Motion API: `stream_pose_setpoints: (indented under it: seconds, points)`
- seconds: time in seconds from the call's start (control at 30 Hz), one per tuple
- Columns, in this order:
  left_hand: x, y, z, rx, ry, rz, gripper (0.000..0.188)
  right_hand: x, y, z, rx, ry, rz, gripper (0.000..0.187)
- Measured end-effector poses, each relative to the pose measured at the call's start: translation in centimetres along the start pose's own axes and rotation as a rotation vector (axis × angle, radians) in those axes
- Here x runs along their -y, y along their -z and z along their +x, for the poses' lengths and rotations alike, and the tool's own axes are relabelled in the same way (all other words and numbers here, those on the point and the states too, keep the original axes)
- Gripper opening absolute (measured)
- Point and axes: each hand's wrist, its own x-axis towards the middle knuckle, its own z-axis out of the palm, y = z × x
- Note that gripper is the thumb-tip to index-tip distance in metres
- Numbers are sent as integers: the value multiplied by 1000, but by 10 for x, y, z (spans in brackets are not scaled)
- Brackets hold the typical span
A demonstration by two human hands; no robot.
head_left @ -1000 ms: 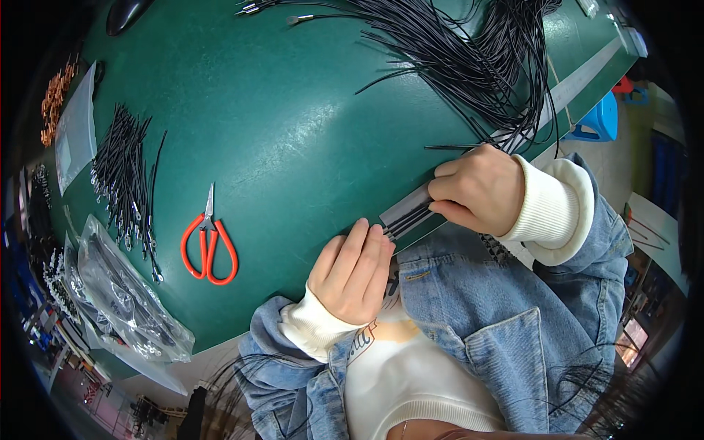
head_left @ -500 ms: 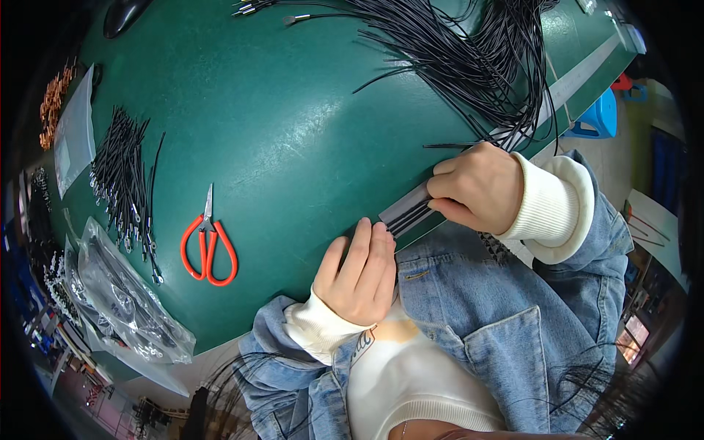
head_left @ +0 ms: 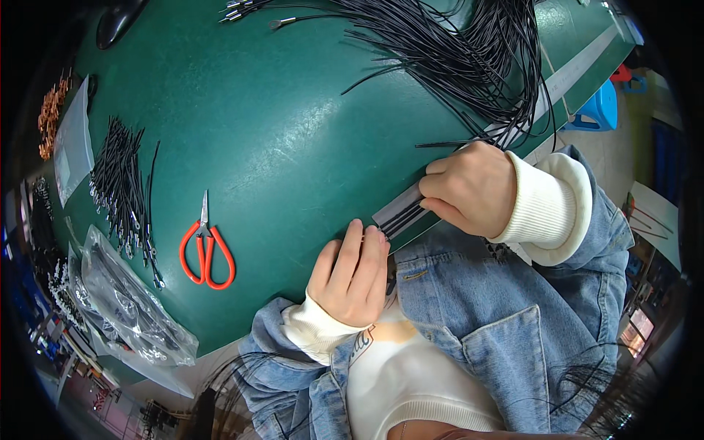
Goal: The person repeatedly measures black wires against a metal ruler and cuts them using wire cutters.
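Black cables [head_left: 404,217] in the grip of the right hand [head_left: 473,187], left hand [head_left: 350,277] at their ends, its grip unclear.

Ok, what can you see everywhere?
Table: one, green, centre
Strip: one, grey, table's right edge
Long cords: many, black, top
Short cords: many, black, left
Middle cords: few, black, on strip
Scissors: one, red handles, left
Bags: several, clear, left
Small pieces: many, copper, far left
Rounded object: one, black, upper left
Stool: one, blue, right
Jacket: one, blue, bottom
Left hand: one, white cuff, middle cords' left
Right hand: one, white cuff, middle cords' right
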Motion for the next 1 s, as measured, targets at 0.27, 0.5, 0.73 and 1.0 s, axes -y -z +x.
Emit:
stream_pose_setpoints:
  seconds: [0.27, 0.5, 0.73, 1.0]
  points:
    - [1, 0, 1, 4, -57, -20, 18, -2, 0, 1, 42, 6, 5, 15]
    - [-5, 2, 6, 43, -83, 61, 18, -1, 5, -2, 51, -27, 26, 14]
    - [-8, -2, 5, 38, -42, 88, 12, -13, 9, -16, 74, -110, -14, 15]
    - [-8, 2, 7, 56, -50, 89, 10, -29, 14, -26, 94, -68, -44, 17]
